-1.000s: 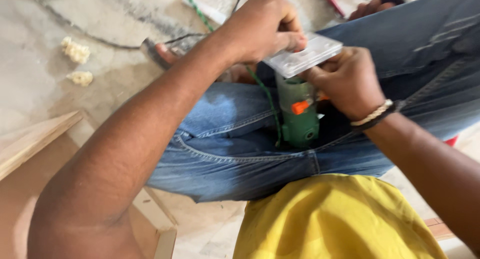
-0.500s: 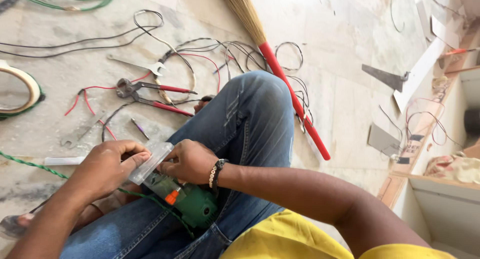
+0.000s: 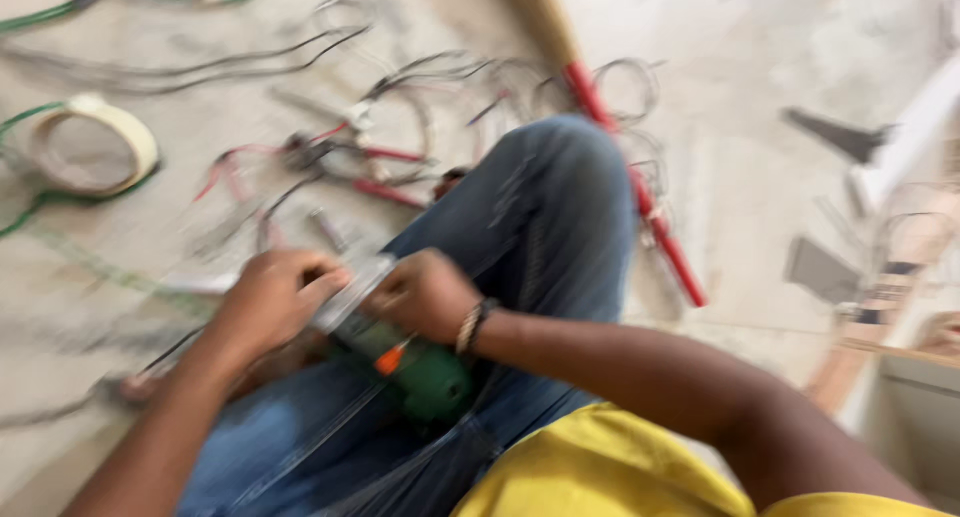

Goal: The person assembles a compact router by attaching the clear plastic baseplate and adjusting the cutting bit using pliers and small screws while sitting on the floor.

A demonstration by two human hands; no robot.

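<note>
Two hands met over my lap: my left hand gripped one end of the pale flat plate, and my right hand pinched its other end closed. It sat on the green power tool across my jeans. I judged steady, even pressure best.
</note>
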